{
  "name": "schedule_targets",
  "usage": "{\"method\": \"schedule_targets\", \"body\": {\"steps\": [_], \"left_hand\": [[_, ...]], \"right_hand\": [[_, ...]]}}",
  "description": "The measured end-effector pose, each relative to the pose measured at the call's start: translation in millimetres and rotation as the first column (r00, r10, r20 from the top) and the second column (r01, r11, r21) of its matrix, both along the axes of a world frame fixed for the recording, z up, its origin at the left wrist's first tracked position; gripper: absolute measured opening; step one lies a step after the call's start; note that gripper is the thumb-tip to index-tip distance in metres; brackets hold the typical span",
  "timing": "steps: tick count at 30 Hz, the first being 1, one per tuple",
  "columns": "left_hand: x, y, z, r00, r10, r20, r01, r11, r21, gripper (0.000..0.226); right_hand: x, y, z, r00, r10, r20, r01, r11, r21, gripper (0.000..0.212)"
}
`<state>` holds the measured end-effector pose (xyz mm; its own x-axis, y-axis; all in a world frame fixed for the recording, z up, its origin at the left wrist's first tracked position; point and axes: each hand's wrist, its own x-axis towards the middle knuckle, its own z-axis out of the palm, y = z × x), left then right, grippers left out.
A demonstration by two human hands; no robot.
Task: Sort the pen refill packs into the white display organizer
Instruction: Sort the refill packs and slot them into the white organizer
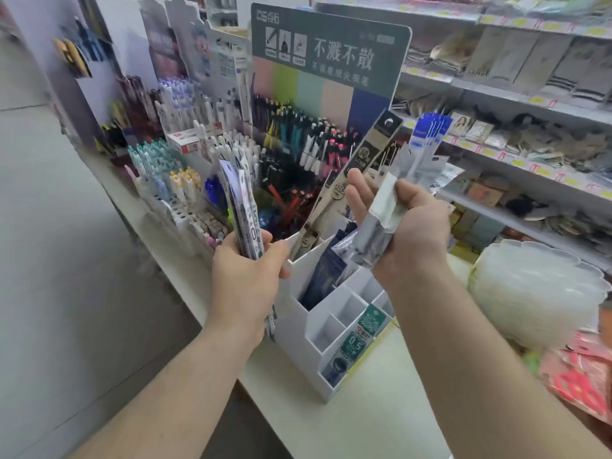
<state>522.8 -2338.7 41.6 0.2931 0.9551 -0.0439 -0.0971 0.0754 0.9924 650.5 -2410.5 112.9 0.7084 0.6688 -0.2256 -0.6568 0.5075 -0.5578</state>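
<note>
Two bare forearms reach in from the bottom edge toward the white tiered display organizer [299,321] of square compartments that stands on the pale countertop [381,409]. A green-labelled refill pack marked 0.5 [359,339] lies in one of its low front compartments, a dark navy pack [323,273] stands in a taller compartment behind it, and long beige-and-black refill packs [356,175] lean out of the rear compartment, tilted to the right.

Just left of the organizer, the left hand [246,274] has its fingers curled round a bunch of white and blue refill packs [240,203], held upright. Over the organizer's middle, the right hand [402,233] grips a fan of clear, silvery refill packs with blue tops [414,157], thumb pressed on their crumpled lower end; the forefinger stands straight beside the beige packs, though whether it touches them is not clear.

Behind the organizer rises a pen display rack with a dark green header card [331,51] and rows of upright pens. Store shelves [516,91] with yellow price tags run along the right, and a stack of translucent white scalloped plates [536,293] sits on the counter near the right forearm.
</note>
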Motion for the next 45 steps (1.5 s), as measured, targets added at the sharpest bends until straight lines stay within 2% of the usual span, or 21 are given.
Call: {"method": "schedule_targets", "body": {"steps": [3, 9, 14, 16, 18, 19, 24, 27, 28, 31, 33, 35, 37, 41, 43, 45], "left_hand": [[0, 1, -3, 1.0, -0.005, -0.001, 0.005, 1.0, -0.005, 0.017], [3, -1, 0, 0.999, -0.033, -0.03, 0.033, 0.999, 0.019, 0.015], [5, -7, 4, 0.997, -0.061, -0.055, 0.064, 0.996, 0.057, 0.013], [7, -12, 5, 0.992, -0.119, -0.034, 0.12, 0.991, 0.056, 0.009], [11, -19, 6, 0.977, -0.214, -0.003, 0.213, 0.975, 0.057, 0.01], [14, -24, 5, 0.962, -0.272, 0.001, 0.271, 0.961, 0.061, 0.012], [33, -41, -6, 0.837, -0.544, -0.058, 0.544, 0.839, -0.029, 0.026], [46, -47, -11, 0.821, -0.569, -0.044, 0.565, 0.821, -0.083, 0.039], [50, -49, -12, 0.828, -0.561, -0.018, 0.556, 0.825, -0.099, 0.037], [60, -55, -16, 0.821, -0.568, 0.058, 0.569, 0.809, -0.145, 0.015], [67, -60, -19, 0.798, -0.596, 0.095, 0.601, 0.773, -0.202, 0.016], [74, -65, -24, 0.78, -0.616, 0.116, 0.621, 0.734, -0.275, 0.021], [79, -69, -30, 0.786, -0.609, 0.107, 0.608, 0.732, -0.306, 0.018], [88, -78, -36, 0.796, -0.605, 0.026, 0.594, 0.772, -0.226, 0.011], [90, -82, -38, 0.784, -0.62, 0.001, 0.609, 0.769, -0.195, 0.01], [90, -86, -40, 0.76, -0.649, 0.011, 0.638, 0.743, -0.2, 0.008]], "right_hand": [[-8, 8, -14, 0.999, 0.01, 0.03, -0.007, 0.997, -0.073, 0.025], [-21, 2, -29, 0.967, 0.212, 0.143, -0.153, 0.927, -0.342, 0.02], [-19, -10, -29, 0.934, 0.265, 0.238, -0.161, 0.91, -0.381, 0.019], [-13, -16, -31, 0.921, 0.235, 0.311, -0.085, 0.9, -0.428, 0.021], [-9, -22, -35, 0.908, 0.22, 0.358, -0.011, 0.864, -0.503, 0.015], [-8, -26, -37, 0.911, 0.213, 0.353, 0.008, 0.848, -0.53, 0.009], [-5, -46, -50, 0.944, 0.172, 0.281, -0.006, 0.861, -0.508, 0.015], [2, -59, -58, 0.935, 0.194, 0.297, -0.011, 0.853, -0.522, 0.018], [6, -63, -62, 0.927, 0.197, 0.318, 0.003, 0.847, -0.532, 0.019], [17, -74, -74, 0.938, 0.112, 0.328, 0.104, 0.811, -0.576, 0.028], [21, -80, -78, 0.95, 0.034, 0.311, 0.173, 0.772, -0.612, 0.033], [22, -85, -80, 0.952, -0.026, 0.306, 0.212, 0.777, -0.593, 0.035], [22, -89, -81, 0.941, -0.089, 0.326, 0.265, 0.792, -0.55, 0.035], [20, -88, -87, 0.911, -0.205, 0.357, 0.374, 0.774, -0.511, 0.044], [18, -85, -88, 0.912, -0.253, 0.324, 0.395, 0.754, -0.525, 0.052], [17, -84, -89, 0.928, -0.271, 0.256, 0.368, 0.776, -0.512, 0.054]]}}
